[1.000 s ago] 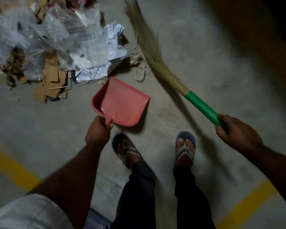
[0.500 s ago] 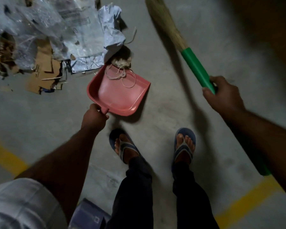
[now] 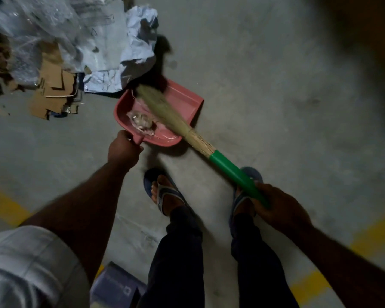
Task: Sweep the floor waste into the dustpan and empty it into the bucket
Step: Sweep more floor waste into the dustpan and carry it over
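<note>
A pink dustpan (image 3: 182, 101) lies on the concrete floor, its mouth facing the waste heap. My left hand (image 3: 123, 148) grips its short handle at the near edge. My right hand (image 3: 276, 205) holds the green handle of a straw broom (image 3: 231, 171). The broom's bristles (image 3: 158, 105) lie across the inside of the pan. A small clump of clear plastic and string (image 3: 142, 122) sits in the pan beside the bristles. No bucket is in sight.
A heap of clear plastic sheets (image 3: 53, 30), crumpled white paper (image 3: 125, 56) and torn cardboard (image 3: 53, 90) covers the floor at upper left. My two sandalled feet (image 3: 165, 196) stand just behind the pan. Yellow floor lines (image 3: 5, 205) run at lower left and right.
The broom swung down from the far floor into the dustpan. The string clump moved from the pan's mouth to its back. My right hand came back toward my feet.
</note>
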`<state>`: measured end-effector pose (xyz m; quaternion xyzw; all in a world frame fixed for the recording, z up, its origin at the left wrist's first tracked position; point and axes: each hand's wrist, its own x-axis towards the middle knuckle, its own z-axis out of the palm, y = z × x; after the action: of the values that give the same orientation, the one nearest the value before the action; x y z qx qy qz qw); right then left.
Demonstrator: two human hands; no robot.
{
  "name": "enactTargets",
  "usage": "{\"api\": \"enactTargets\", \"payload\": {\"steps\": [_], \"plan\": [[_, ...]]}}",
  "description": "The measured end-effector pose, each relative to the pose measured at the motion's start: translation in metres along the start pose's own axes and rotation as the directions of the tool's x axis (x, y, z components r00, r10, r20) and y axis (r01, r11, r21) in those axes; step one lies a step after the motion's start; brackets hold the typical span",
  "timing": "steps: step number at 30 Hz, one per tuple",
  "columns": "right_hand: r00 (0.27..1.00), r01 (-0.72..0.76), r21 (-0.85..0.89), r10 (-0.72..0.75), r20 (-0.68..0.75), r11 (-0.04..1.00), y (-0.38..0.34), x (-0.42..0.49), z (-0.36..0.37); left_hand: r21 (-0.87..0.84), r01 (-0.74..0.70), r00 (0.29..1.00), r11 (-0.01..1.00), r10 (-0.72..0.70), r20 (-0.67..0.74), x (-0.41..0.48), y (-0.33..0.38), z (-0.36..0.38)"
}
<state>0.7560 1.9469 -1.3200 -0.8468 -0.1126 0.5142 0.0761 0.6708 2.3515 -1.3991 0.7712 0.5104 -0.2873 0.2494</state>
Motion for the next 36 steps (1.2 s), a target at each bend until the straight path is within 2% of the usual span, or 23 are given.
{"api": "enactTargets", "payload": {"steps": [2,5,11,17,26,31,36], "plan": [[0.999,-0.026,0.059,0.029,-0.042,0.998,0.008,-0.013,0.005,-0.014,0.008,1.0,1.0,-0.008,-0.017,-0.004,0.0,0.002],[0.98,-0.04,0.139,0.066,-0.188,0.99,0.016,-0.023,0.009,-0.005,-0.036,0.999,0.999,0.036,-0.039,-0.014,-0.003,0.007],[0.917,-0.055,0.197,0.128,-0.379,0.979,0.028,-0.028,-0.005,-0.038,-0.129,0.99,0.991,0.126,-0.063,-0.038,-0.003,0.015],[0.88,-0.022,0.227,0.127,-0.458,0.974,0.032,-0.024,-0.017,-0.133,-0.106,0.993,0.985,0.098,-0.069,-0.058,-0.001,0.018],[0.849,0.055,0.316,0.122,-0.514,0.947,0.002,0.0,-0.033,-0.094,-0.081,0.994,0.992,0.073,-0.087,-0.076,-0.02,0.022],[0.832,0.067,0.4,0.17,-0.528,0.914,-0.002,-0.002,-0.037,-0.105,-0.102,0.988,0.989,0.089,-0.124,-0.093,-0.023,0.018],[0.796,0.129,0.388,0.138,-0.589,0.912,0.004,-0.017,-0.057,-0.202,-0.047,0.993,0.978,0.023,-0.118,-0.113,-0.026,0.022]]}}
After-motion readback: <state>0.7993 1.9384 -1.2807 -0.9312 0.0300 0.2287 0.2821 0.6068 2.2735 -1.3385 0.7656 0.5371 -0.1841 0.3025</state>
